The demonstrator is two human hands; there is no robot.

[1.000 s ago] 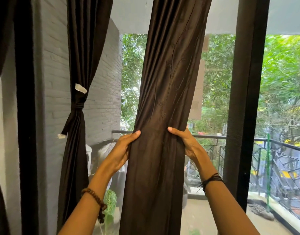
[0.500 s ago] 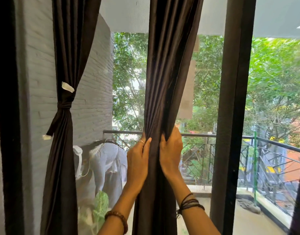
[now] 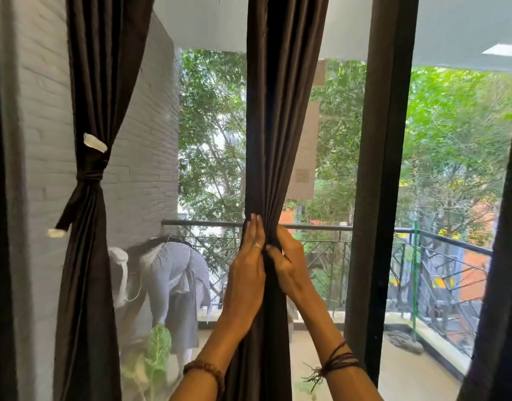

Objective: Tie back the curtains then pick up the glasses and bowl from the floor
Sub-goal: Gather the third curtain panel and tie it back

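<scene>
The middle curtain (image 3: 280,117) hangs straight down in front of the window, and both hands meet on it about halfway down, bunching the dark cloth into a narrow rope. The left hand (image 3: 247,273) lies along the curtain's left side with its fingers straight and pointing up, pressed flat against the gathered folds; a ring shows on one finger and a bead bracelet (image 3: 205,371) circles the wrist. The right hand (image 3: 289,267) is on the curtain's right side, its fingers curled in so that its grip holds the bunched cloth tight. Dark cords (image 3: 338,361) are wound round that wrist. Left of this curtain hangs a second curtain (image 3: 86,256), already cinched at its waist by a dark tie (image 3: 89,176) with pale tabs at its ends. Right of the middle curtain stands a dark window post (image 3: 376,198). Behind the curtain, through the glass, a black railing (image 3: 321,227) runs along a balcony, with green trees (image 3: 451,154) past it and pale clothes (image 3: 170,273) draped low to the left. The glasses and bowl are not in sight.
</scene>
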